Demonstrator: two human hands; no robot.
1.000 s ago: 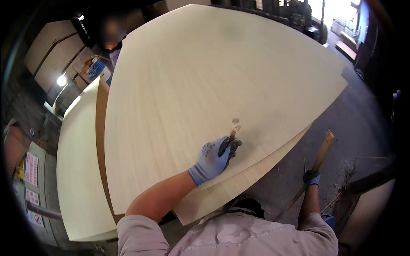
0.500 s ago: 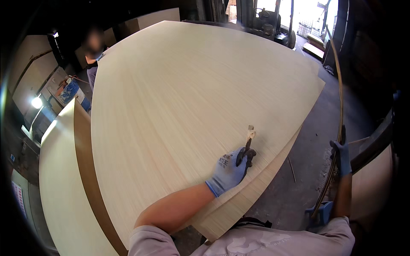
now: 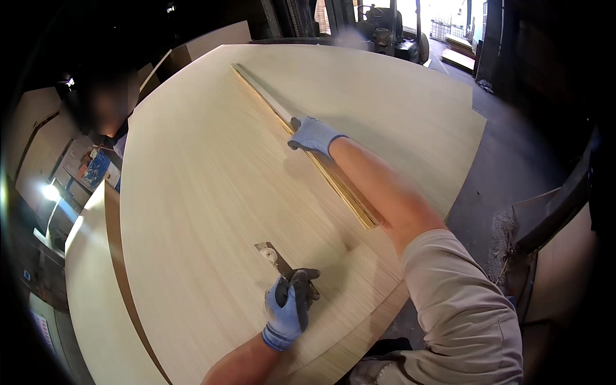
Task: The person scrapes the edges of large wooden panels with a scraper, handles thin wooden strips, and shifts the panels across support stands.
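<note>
Long wooden strip (image 3: 342, 188) lies aslant over the large pale sheet (image 3: 192, 224), its far end towards the sheet's far edge and its near end over the sheet's near right part. A shadow runs beside it, and I cannot tell whether it rests flat on the sheet or hangs just above. The right hand (image 3: 316, 136), gloved, closes around the strip near its middle, over the sheet's right half. That is a sound place to grip, I judge: a piece this long and slim likely wants its weight balanced, since a hold nearer one end would let the other dip and scuff the sheet's face. Lifting it clear rather than dragging it should spare the grain.

The left hand (image 3: 287, 311), gloved too, wraps the handle of a flat-bladed scraper (image 3: 282, 264) over the sheet's near part, blade pointing towards the sheet's far left. Whether the blade touches the sheet is unclear; best to carry it flat or raised, as a corner could score the surface. Wrists loose, arms apart, the two hands should not foul each other. Beyond the sheet's left edge another person (image 3: 120, 146) stands close, so swing the strip's far end gently.
</note>
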